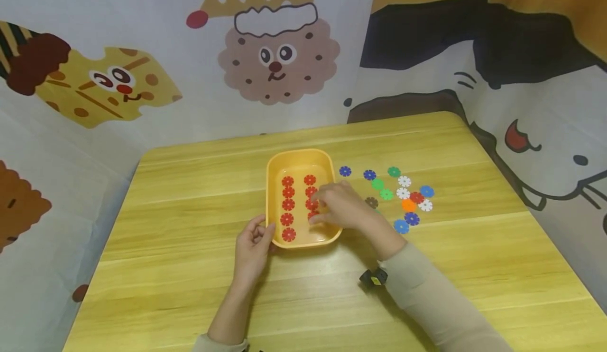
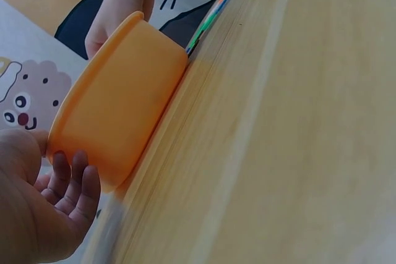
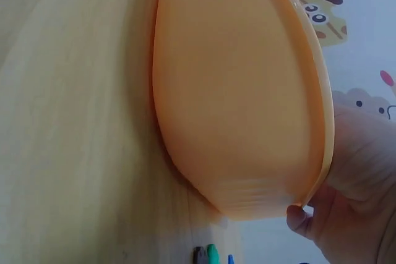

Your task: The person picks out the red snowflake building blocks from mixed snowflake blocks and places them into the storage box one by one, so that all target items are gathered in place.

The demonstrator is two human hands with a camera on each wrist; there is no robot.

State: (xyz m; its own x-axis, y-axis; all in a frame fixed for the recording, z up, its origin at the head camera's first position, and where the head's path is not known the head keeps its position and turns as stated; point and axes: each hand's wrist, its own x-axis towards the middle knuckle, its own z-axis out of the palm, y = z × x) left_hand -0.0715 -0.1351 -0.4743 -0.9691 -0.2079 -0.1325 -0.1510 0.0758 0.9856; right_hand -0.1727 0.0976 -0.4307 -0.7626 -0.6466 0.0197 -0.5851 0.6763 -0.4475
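Note:
A yellow-orange plastic tray [image 1: 303, 245] stands on the table with two columns of red snowflake discs [image 1: 288, 204] lying inside. At its near left corner my left hand [image 1: 253, 244] grips the rim, with the thumb on top; in the left wrist view, the left hand's fingers [image 2: 80, 190] curl against the outer wall. My right hand [image 1: 343, 204] reaches over the right rim into the tray. Its thumb and fingertips are apart above the right column of red discs [image 1: 310, 180], partly covering the lower ones. In the right wrist view the tray's wall hides those fingertips.
Loose snowflake discs lie right of the tray: blue [image 1: 369, 175], green [image 1: 386, 194], white [image 1: 404, 182], orange [image 1: 409, 205], brown [image 1: 372, 202] and one red [image 1: 417, 197]. The wooden table [image 1: 189, 199] meets a cartoon-printed cloth [image 1: 189, 120] at the back.

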